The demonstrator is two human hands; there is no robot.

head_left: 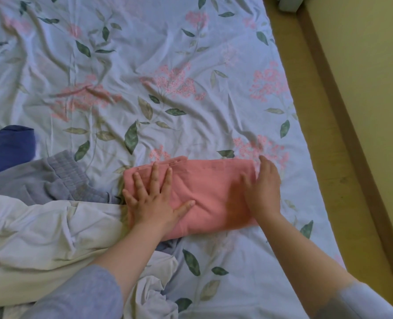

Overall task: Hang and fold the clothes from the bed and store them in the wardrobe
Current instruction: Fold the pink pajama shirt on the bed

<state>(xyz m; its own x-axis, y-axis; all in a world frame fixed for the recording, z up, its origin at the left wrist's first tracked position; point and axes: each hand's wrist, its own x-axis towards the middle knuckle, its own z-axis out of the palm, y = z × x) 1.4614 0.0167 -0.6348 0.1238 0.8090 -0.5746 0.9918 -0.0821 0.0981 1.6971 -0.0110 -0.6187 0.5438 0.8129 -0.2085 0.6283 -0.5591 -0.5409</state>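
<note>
A folded pink garment (204, 187) lies on the floral bedsheet (145, 65) near the bed's front. My left hand (154, 199) presses flat on its left part, fingers spread and straight. My right hand (263, 187) rests on the garment's right edge, blurred, with its fingers stretched forward over the fold. To the left lie a grey garment with a ribbed waistband (53, 178), a white garment (41, 231) and a dark blue one (7, 148).
The bed's right edge (306, 157) runs diagonally, with a tan wooden floor (324, 111) and a yellow-green wall (375, 65) beyond it. More white cloth (154, 286) is bunched between my forearms at the bottom.
</note>
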